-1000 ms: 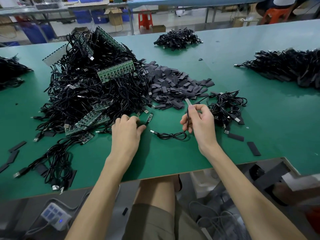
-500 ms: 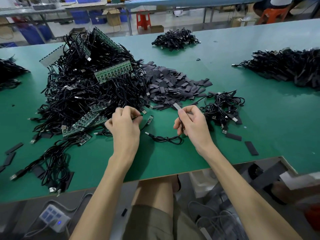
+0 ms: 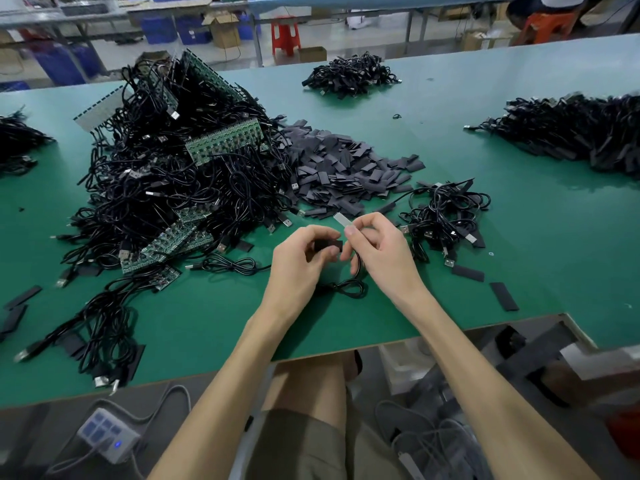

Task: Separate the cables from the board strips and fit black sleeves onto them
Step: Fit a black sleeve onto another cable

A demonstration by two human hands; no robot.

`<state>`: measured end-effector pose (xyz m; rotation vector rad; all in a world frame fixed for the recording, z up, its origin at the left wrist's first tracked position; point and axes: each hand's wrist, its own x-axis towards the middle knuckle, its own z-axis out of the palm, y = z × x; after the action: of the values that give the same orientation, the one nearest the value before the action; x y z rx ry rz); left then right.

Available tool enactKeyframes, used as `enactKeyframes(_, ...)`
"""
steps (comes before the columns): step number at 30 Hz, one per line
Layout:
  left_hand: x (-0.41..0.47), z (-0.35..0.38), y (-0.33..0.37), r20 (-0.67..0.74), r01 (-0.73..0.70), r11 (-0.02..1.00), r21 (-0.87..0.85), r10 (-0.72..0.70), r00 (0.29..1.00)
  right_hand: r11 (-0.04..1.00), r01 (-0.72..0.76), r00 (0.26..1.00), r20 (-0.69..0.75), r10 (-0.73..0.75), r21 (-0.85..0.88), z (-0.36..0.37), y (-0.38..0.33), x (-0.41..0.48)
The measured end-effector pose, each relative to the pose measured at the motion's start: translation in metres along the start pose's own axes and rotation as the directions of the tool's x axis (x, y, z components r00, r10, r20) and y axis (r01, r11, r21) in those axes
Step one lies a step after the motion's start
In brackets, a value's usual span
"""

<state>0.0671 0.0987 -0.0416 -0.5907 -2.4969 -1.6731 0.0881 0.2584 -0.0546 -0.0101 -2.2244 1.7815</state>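
Left hand (image 3: 300,263) pinches a sleeve (image 3: 329,244) over the table (image 3: 207,317). Right hand (image 3: 381,254) grips the cable (image 3: 350,288) end just beside it. The protruding pale tab (image 3: 342,220) is possibly board. The cable's loop rests on the table.

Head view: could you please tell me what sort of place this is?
Probably an electronics assembly workshop: a green workbench heaped with black USB cables, green board strips and loose black sleeves.
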Motion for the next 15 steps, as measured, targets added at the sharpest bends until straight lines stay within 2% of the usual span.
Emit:
enactKeyframes(8, -0.0014, -0.0021, 0.0013, -0.012, -0.004, 0.999, -0.041, 0.003, 1.0, 1.0, -0.008, 1.0, 0.021, 0.008, -0.01, 0.0001, -0.0017, -0.0015)
enactKeyframes(15, -0.0005, -0.0021, -0.0042, -0.086, 0.037, 0.998, -0.05, -0.041, 0.995, 1.0, -0.014, 1.0, 0.004, 0.014, -0.018, 0.0011, 0.0008, -0.0002)
